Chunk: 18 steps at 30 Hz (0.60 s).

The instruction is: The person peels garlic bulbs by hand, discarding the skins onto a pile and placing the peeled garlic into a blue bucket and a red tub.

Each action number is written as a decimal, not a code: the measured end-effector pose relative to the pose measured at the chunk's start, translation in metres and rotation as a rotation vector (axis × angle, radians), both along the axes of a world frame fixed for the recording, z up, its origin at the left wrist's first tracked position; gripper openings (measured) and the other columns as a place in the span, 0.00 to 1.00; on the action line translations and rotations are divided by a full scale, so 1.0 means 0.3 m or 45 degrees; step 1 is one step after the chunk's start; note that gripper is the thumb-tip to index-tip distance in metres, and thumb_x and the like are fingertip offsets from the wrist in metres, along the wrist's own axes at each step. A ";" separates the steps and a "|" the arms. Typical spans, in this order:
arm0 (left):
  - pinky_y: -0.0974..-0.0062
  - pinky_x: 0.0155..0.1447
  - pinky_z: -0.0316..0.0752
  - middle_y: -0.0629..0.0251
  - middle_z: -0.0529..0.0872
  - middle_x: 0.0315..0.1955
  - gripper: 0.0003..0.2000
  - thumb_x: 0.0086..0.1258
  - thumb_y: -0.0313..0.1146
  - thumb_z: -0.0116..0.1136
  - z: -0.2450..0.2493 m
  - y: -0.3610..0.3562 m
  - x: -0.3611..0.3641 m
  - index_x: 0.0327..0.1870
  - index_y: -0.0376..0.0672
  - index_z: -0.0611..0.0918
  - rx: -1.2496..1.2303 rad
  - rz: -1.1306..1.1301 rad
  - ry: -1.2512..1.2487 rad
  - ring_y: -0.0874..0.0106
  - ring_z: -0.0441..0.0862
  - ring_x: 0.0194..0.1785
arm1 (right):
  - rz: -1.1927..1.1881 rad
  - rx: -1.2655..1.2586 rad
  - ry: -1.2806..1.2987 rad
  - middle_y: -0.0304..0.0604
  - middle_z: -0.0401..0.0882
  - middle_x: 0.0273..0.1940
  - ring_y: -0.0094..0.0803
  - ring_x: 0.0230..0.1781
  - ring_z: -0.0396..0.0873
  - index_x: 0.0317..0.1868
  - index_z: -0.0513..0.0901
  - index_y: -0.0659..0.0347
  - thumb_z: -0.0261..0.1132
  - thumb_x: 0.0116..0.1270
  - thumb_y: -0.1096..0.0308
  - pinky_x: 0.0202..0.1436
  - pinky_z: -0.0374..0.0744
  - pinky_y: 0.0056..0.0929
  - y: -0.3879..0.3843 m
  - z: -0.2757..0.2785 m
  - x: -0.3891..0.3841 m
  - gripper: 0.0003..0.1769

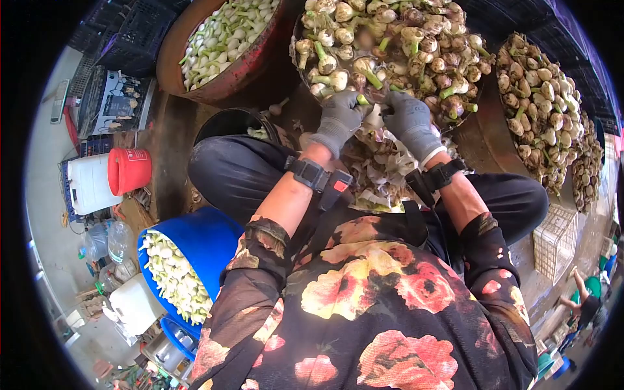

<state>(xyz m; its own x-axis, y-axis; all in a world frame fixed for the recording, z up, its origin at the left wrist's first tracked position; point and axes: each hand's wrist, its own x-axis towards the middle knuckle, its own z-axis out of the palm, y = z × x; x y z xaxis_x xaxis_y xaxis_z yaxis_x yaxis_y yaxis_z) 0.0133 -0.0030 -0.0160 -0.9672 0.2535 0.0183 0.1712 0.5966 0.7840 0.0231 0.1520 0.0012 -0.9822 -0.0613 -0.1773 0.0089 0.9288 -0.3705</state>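
Observation:
My left hand (pixel 340 121), in a grey glove, is closed around a garlic bulb whose cut green stem (pixel 363 99) pokes out by the fingertips. Close beside it, my grey-gloved right hand (pixel 411 123) has its fingers pinched together; what they grip is mostly hidden. Both hands are at the near edge of a large heap of unpeeled garlic bulbs (pixel 396 45) with short stems and brown, dirty skins. Below them, between my crossed legs, lies a pile of loose papery garlic peels (pixel 383 166).
A rusty red tub (pixel 240 81) of peeled garlic stands at upper left, near a black bucket (pixel 208 130). More unpeeled garlic (pixel 543 97) is heaped at right, beside a white crate (pixel 556 240). A blue barrel (pixel 211 234) of peeled garlic and a red bucket (pixel 130 170) are at left.

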 end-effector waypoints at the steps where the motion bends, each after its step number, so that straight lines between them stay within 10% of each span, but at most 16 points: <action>1: 0.76 0.37 0.71 0.62 0.81 0.29 0.07 0.54 0.31 0.60 -0.011 -0.018 -0.013 0.34 0.43 0.81 0.067 -0.092 -0.035 0.72 0.78 0.32 | -0.002 -0.030 -0.017 0.44 0.78 0.39 0.39 0.40 0.77 0.39 0.79 0.50 0.58 0.51 0.61 0.43 0.74 0.34 0.018 -0.002 0.000 0.14; 6: 0.80 0.47 0.70 0.67 0.79 0.39 0.10 0.61 0.27 0.54 0.031 -0.097 -0.066 0.43 0.37 0.77 0.838 -0.674 -0.457 0.76 0.75 0.44 | -0.187 -0.242 -0.097 0.45 0.80 0.35 0.41 0.39 0.77 0.35 0.81 0.52 0.58 0.50 0.61 0.43 0.74 0.34 0.122 -0.100 -0.003 0.12; 12: 0.69 0.56 0.70 0.61 0.76 0.46 0.10 0.65 0.28 0.49 0.051 -0.195 -0.173 0.47 0.40 0.74 1.559 -0.161 -0.491 0.67 0.74 0.50 | 0.158 -0.288 -0.576 0.49 0.80 0.34 0.43 0.37 0.78 0.34 0.81 0.55 0.57 0.50 0.64 0.42 0.74 0.32 0.106 -0.021 0.069 0.12; 15: 0.66 0.51 0.74 0.58 0.79 0.40 0.09 0.63 0.29 0.51 0.052 -0.327 -0.308 0.40 0.34 0.76 2.494 0.228 -0.609 0.66 0.76 0.45 | -0.040 -0.541 -0.461 0.49 0.80 0.34 0.42 0.37 0.78 0.35 0.81 0.55 0.57 0.50 0.66 0.43 0.74 0.30 0.128 -0.136 0.061 0.11; 18: 0.67 0.48 0.75 0.55 0.80 0.36 0.10 0.63 0.28 0.49 0.031 -0.364 -0.336 0.40 0.30 0.76 2.629 0.600 -0.621 0.64 0.77 0.42 | -0.262 -0.599 -0.371 0.48 0.79 0.38 0.41 0.39 0.77 0.40 0.80 0.53 0.58 0.51 0.66 0.44 0.74 0.30 0.139 -0.238 -0.064 0.14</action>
<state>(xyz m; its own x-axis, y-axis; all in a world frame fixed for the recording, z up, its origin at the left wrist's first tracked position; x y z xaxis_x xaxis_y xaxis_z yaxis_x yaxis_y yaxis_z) -0.0874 -0.1123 -0.0066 -0.9470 0.0106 -0.3211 -0.0524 -0.9911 0.1220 0.0038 0.1938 -0.0701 -0.8970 -0.0121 -0.4419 0.3350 0.6334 -0.6975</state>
